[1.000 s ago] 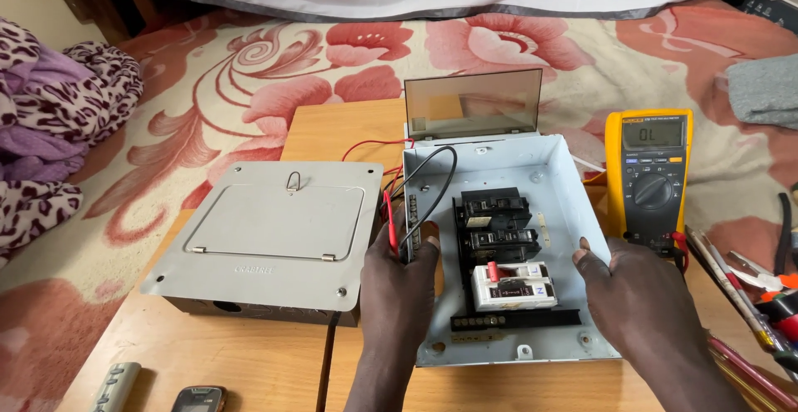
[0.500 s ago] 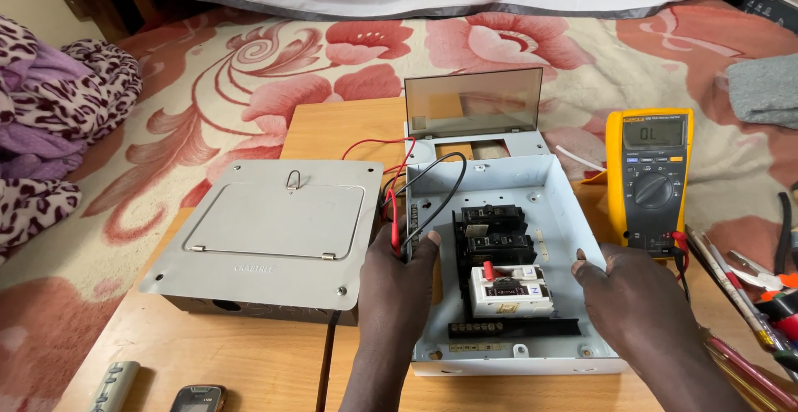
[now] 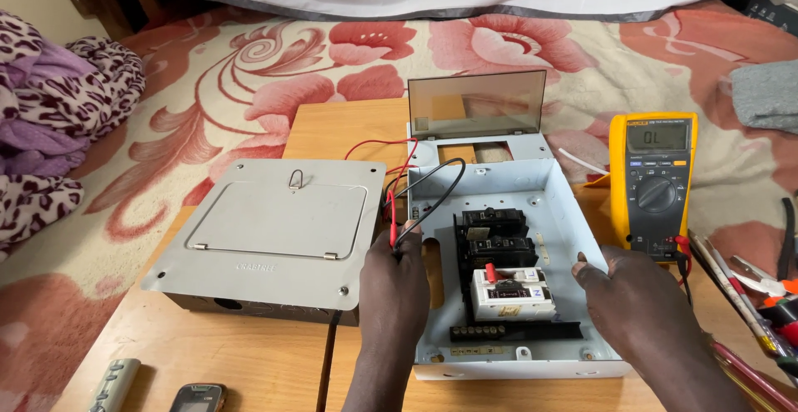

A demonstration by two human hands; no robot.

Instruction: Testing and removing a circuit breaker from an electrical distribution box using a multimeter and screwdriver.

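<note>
Since the earlier picture the open box (image 3: 532, 204) has slid a little toward the person, and both hands came back with it; its near edge is now closer to the table's front.

The left hand (image 3: 397, 283) rests on the left wall of the box. Its fingers are closed around the red probe (image 3: 391, 222) and the black probe (image 3: 405, 237), pinched together against the wall, so one hand keeps the probes ready and also steadies the box. The right hand (image 3: 636, 296) lies on the right wall with the fingers bent over the rim. It presses the wall more than it holds anything; whether it grips the wall fully I cannot tell. With one hand on each side, the box stays straight while it is moved.

Between the two hands, inside the box, sit the black breakers (image 3: 495, 237) and below them the white switch unit (image 3: 509, 291) with a small red lever. A dark terminal bar (image 3: 514, 329) runs nearer to the person.

Just left of the left hand stands the grey metal cover (image 3: 274, 229), touching or almost touching the box, so the box has little room on that side. Right of the right hand is the yellow meter (image 3: 655, 183), and its wires loop over the box to the probes. Further right lie screwdrivers (image 3: 740, 296) and pliers. A phone (image 3: 198, 397) and a remote (image 3: 115, 383) lie at the table's (image 3: 249, 354) front edge, left of the arms.
</note>
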